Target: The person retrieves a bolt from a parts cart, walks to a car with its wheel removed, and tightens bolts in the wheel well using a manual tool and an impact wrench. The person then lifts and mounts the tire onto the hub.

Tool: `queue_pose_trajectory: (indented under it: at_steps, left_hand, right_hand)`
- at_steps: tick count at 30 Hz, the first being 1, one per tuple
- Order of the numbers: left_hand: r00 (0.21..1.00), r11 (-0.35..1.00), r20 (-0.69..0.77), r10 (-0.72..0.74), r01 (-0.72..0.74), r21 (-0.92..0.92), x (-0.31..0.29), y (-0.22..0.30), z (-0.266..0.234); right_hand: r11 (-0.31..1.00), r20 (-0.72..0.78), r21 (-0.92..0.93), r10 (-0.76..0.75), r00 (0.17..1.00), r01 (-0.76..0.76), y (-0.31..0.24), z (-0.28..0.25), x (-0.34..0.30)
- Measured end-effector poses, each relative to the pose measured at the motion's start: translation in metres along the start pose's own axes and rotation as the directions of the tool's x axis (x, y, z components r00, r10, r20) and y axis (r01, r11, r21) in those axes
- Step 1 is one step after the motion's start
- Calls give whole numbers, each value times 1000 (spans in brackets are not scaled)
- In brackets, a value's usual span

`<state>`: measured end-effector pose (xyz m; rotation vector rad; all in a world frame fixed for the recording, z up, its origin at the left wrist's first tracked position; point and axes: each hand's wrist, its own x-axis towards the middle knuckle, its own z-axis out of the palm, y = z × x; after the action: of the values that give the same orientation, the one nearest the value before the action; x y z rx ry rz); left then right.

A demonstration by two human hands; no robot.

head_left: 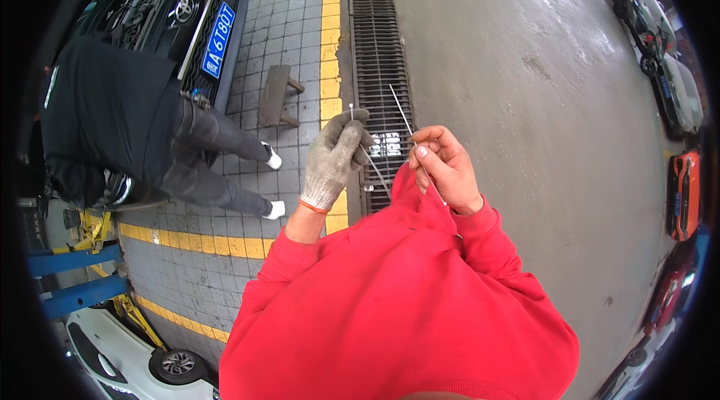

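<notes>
My left hand [330, 164], in a grey knitted glove with an orange cuff edge, is closed on a thin white cable tie [377, 172]. The tie's small head pokes up above the fingertips, and its tail slants down past the glove. Bare, my right hand [450, 167] pinches a second thin pale strip [400, 108] between thumb and fingers. That strip looks like another cable tie, with one end pointing up and left and the other running down toward my red sleeve. Both hands are in front of my chest, apart from each other.
Below my hands runs a metal floor grate [373, 17] beside a yellow line. To the left, a person in dark clothes [112, 107] bends at a black car [169, 17]. A small wooden bench [274, 96] stands between. Lower left are a blue lift arm [82, 257] and white car [127, 359].
</notes>
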<state>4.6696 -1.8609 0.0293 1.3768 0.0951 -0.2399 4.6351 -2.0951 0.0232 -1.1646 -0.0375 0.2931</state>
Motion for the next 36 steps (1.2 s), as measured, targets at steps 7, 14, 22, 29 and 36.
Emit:
queue_pose_trajectory:
  at_steps: [7, 14, 22, 29, 36]
  left_hand:
    - [989, 996, -124, 85, -87, -9, 269, 47, -25]
    - [944, 997, -326, 45, -20, 80, 472, 127, -79]
    - [918, 989, -386, 94, -41, 144, 725, 167, -190]
    - [868, 942, -415, 272, -153, 298, 992, 276, -309]
    - [814, 837, -397, 424, -186, 515, 1175, 366, -395]
  right_hand:
    - [996, 247, -74, 67, 967, -50, -41, -74, 291]
    - [981, 431, -177, 153, 889, -83, -93, -75, 591]
    - [931, 335, -349, 229, 914, -106, -86, -52, 906]
    - [960, 385, -275, 162, 909, -54, -140, 17, 1204]
    - [981, 419, -136, 182, 889, -137, -184, 52, 1422]
